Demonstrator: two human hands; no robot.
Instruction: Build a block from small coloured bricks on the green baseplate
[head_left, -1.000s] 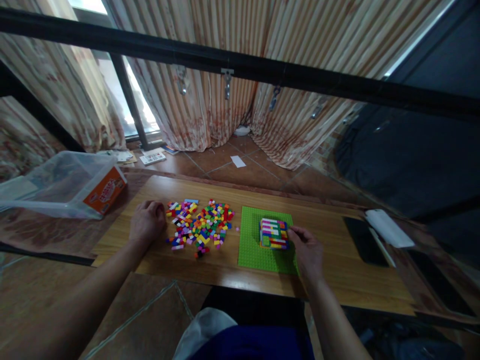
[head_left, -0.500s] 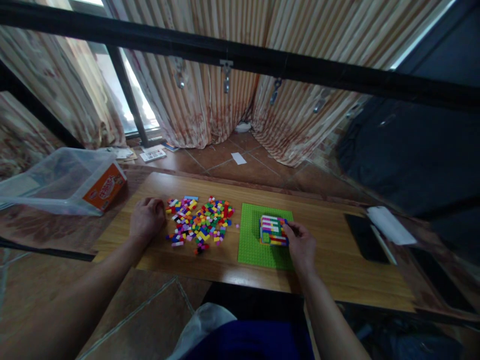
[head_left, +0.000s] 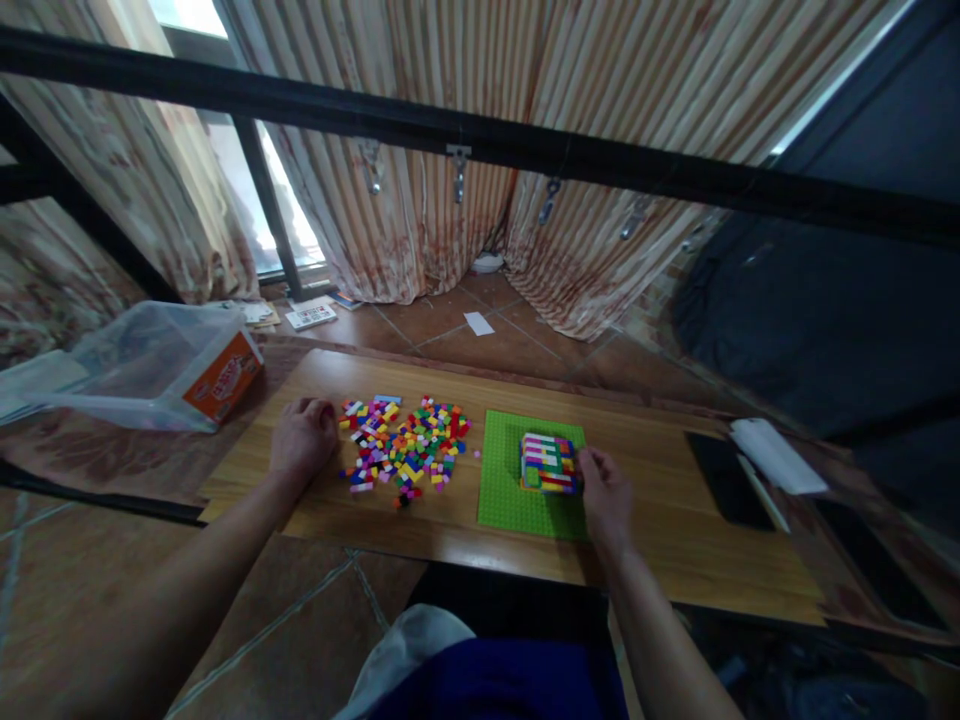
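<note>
A small block build [head_left: 548,463] of multicoloured toy bricks, with striped rows on top, sits on a green baseplate [head_left: 499,505]. At its right side is my right hand [head_left: 606,497], fingers curled and pinched together by the build's edge; whether a brick is between them is hidden. Left of the baseplate lies a loose pile of small coloured bricks [head_left: 409,445]. My left hand [head_left: 304,438] rests on the table just left of that pile, its fingers curled closed, and what they hold, if anything, cannot be seen.
A clear plastic bin [head_left: 150,365] with an orange label stands beyond the wooden table's [head_left: 442,545] left end. Toward the right end lie a dark flat tablet-like object [head_left: 724,480] and a white item [head_left: 776,455]. A black metal bar [head_left: 480,135] crosses above, before the curtains.
My right hand has drawn slightly back from the top right of the build to its right side. My left hand stays by the pile. The whole view has shifted a little.
</note>
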